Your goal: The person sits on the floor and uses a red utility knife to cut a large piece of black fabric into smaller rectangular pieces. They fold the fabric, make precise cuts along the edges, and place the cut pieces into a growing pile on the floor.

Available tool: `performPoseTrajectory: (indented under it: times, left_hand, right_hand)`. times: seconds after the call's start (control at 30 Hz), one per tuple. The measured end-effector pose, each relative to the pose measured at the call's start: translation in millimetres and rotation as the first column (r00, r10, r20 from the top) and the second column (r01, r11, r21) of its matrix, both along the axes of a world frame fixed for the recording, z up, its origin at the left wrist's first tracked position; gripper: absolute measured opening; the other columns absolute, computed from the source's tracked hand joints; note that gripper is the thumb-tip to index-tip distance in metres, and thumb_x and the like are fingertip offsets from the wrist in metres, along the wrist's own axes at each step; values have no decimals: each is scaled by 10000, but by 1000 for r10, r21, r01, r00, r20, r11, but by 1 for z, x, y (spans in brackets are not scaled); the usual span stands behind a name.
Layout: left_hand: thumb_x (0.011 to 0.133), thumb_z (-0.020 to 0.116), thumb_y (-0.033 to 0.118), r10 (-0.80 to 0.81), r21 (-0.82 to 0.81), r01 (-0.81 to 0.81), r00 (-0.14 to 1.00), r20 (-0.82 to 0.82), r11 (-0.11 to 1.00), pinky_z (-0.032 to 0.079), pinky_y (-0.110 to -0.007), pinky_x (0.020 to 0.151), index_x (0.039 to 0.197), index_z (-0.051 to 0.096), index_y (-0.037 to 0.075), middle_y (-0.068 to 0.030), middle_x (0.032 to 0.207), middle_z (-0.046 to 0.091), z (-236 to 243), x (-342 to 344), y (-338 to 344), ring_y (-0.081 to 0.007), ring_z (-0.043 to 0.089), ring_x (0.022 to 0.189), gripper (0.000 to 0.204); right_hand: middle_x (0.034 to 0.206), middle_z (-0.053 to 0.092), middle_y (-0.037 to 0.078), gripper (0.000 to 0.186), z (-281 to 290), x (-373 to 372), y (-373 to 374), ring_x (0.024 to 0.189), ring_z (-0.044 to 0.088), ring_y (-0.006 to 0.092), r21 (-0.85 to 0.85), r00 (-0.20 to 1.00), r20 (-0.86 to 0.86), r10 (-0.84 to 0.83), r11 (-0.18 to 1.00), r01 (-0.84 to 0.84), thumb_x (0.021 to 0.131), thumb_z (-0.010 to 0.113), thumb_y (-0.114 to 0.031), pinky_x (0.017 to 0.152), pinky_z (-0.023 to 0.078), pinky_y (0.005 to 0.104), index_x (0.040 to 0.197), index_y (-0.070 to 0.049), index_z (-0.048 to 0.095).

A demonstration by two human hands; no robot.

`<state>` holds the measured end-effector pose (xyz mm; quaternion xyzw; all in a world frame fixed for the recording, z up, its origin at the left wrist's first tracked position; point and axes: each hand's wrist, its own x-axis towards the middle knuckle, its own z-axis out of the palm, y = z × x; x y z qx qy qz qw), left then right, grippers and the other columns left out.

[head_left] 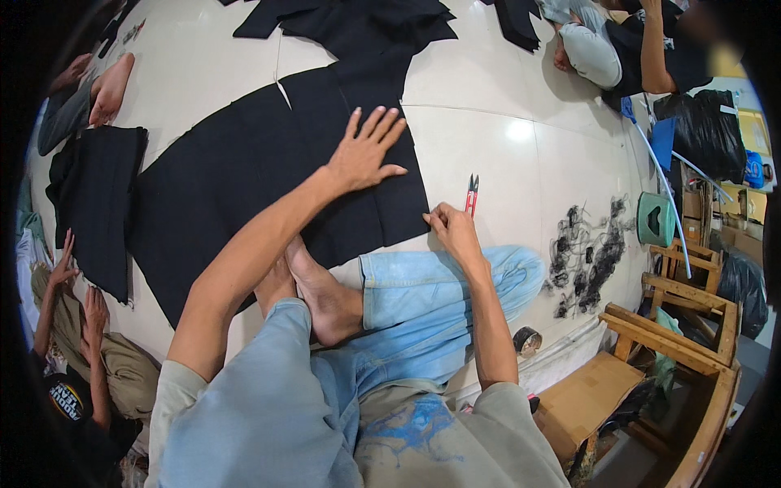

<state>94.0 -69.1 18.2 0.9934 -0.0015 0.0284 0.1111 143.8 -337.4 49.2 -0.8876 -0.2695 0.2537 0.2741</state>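
Note:
A large dark fabric piece (260, 154) lies spread on the pale tiled floor in front of me. My left hand (368, 153) rests flat on its right part, fingers spread and holding nothing. At the right edge of the fabric, my right hand (455, 232) is closed, its thumb and forefinger pinching the cloth near the corner. Just beyond that hand lies a pair of red-handled thread snips (472, 197), tips pointing away from me. Faint parallel lines run across the fabric. My bare foot (321, 301) sits beside its near edge.
More dark fabric (358, 24) lies at the far side, and a folded stack (102, 195) at the left beside a co-worker's hands (77, 285). Black thread scraps (586, 256) litter the floor at right. A wooden frame (667, 342), cardboard (590, 394) and a green plastic stool (655, 220) stand there; another person (618, 53) sits far right.

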Motion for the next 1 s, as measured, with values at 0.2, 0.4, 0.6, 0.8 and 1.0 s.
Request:
performPoseTrajectory:
  times: [0.2, 0.4, 0.6, 0.8, 1.0]
  left_hand:
    - [866, 400, 836, 70, 43, -70, 998, 6, 997, 45, -618, 1231, 1606, 226, 106, -86, 1681, 180, -27, 3, 23, -293, 114, 1557, 1054]
    - [873, 390, 834, 66, 37, -66, 998, 3, 997, 56, -628, 1226, 1604, 227, 99, -89, 1681, 179, -25, 3, 25, -292, 117, 1557, 1049]
    - [882, 395, 821, 87, 39, -87, 996, 0, 995, 70, -625, 1224, 1603, 231, 97, -91, 1681, 180, -25, 2, 27, -292, 108, 1559, 1035]
    - [881, 394, 817, 106, 41, -106, 994, 4, 993, 54, -604, 1232, 1603, 241, 106, -74, 1679, 194, -28, 0, 27, -277, 120, 1557, 1025]
    - [901, 383, 805, 101, 63, -99, 994, -33, 993, 43, -611, 1229, 1611, 207, 106, -78, 1688, 160, -27, 1, 27, -285, 99, 1560, 1012]
  right_hand:
    - [753, 510, -2, 229, 18, 6, -20, 732, 489, 121, 371, 846, -510, -155, 848, 379, 1017, 588, -206, 698, 398, 288, 847, -53, 584]
    - [1009, 619, 94, 129, 56, 3, -68, 1029, 570, 214, 430, 429, -903, 24, 59, 901, 986, 586, -99, 953, 441, 388, 1049, 6, 627]
    - [1045, 614, 105, 157, 137, 80, -349, 967, 590, 220, 531, 511, -839, 185, 76, 844, 915, 579, 13, 855, 481, 350, 1069, 40, 586]
    - [838, 594, 117, 148, 246, 169, -529, 826, 568, 228, 848, 395, -429, -812, -213, 485, 945, 541, -121, 764, 490, 385, 900, 8, 600]
    - [1253, 646, 101, 433, 145, 132, -207, 1067, 619, 232, 336, 766, 530, -364, 919, 204, 996, 503, -269, 924, 499, 363, 1344, -18, 562]
